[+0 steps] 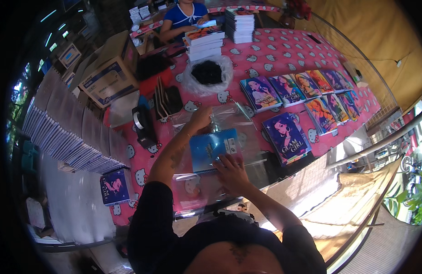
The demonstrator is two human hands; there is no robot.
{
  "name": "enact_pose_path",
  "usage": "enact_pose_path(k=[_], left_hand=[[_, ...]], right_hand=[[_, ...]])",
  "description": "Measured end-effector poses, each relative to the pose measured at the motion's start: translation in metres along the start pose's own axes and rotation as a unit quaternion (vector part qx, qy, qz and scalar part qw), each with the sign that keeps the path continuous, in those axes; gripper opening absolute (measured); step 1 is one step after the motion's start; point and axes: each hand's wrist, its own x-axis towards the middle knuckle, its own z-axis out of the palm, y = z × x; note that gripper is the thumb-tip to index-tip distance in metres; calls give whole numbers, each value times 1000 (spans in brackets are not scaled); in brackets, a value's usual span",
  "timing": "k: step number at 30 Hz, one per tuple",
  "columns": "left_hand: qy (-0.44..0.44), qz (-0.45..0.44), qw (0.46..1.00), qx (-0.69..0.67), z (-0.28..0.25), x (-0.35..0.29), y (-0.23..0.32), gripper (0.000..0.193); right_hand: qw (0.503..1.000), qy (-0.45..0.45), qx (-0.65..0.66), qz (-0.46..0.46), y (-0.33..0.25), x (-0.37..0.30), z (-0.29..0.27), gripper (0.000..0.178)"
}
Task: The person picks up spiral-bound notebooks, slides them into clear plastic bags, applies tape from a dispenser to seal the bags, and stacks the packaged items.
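A blue spiral notebook lies in front of me on the pink tablecloth, with clear plastic bags around and under it. My left hand is closed at the notebook's far edge, its fingers pinching the clear plastic there. My right hand rests with its fingers spread on the notebook's near right corner. Whether the notebook is inside a bag, I cannot tell.
Stacks of colourful notebooks stand to the right. A black tape dispenser, a cardboard box and tall notebook stacks are on the left. Beyond a plastic bag of black material, a person in blue handles notebooks.
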Motion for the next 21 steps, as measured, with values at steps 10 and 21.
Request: enact_pose_path(k=[10, 21], left_hand=[[67, 51, 995, 43, -56, -62, 88, 15], [157, -42, 975, 154, 20, -161, 155, 17]], right_hand=[[996, 76, -20, -36, 10, -1, 21, 67], [991, 42, -121, -39, 6, -2, 51, 73]])
